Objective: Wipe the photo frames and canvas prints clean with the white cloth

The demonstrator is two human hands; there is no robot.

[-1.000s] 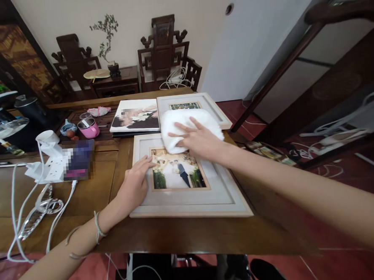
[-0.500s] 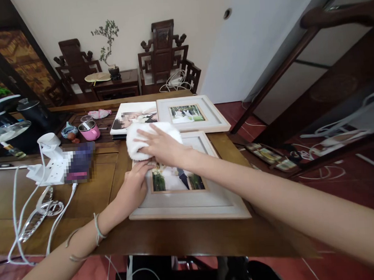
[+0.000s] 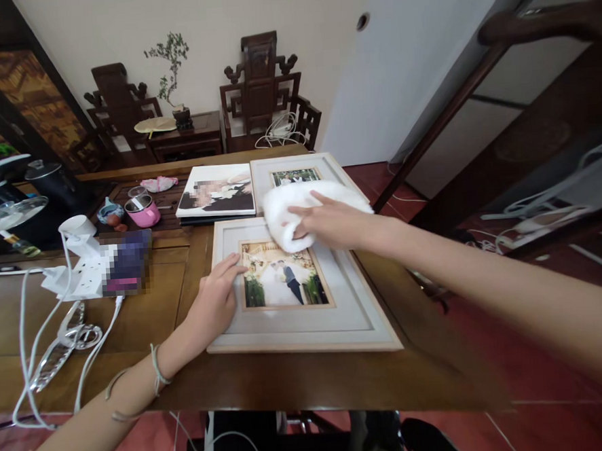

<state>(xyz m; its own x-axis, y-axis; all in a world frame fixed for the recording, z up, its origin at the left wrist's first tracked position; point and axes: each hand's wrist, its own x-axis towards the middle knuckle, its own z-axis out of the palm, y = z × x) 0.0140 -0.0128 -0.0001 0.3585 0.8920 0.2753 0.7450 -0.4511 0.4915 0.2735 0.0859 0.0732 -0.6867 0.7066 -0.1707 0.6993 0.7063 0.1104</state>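
Observation:
A framed wedding photo (image 3: 289, 325) lies flat on the wooden table before me. My left hand (image 3: 214, 295) rests along its left side, fingers stretched out over the mount and the photo's left edge. Under my right hand (image 3: 326, 220) is a folded fluffy white cloth (image 3: 284, 213); the thumb tucks into its fold while the fingers lie over it. The cloth covers the upper right part of the near frame and overlaps the lower part of a second picture frame (image 3: 336, 172) behind it. Left of that frame lies a photo album (image 3: 217, 190) with a white border.
A white power strip (image 3: 87, 272) with cables, a silver hair claw (image 3: 66, 342) and a pink cup (image 3: 143, 211) stand to the left on the table (image 3: 310, 381). Black kettles (image 3: 57, 189) are farther left. Dark wooden chairs (image 3: 262, 85) stand beyond.
My right hand has swept the white cloth rightward from the near frame's upper left to its upper right, uncovering the wedding photo. My left hand has stayed in place.

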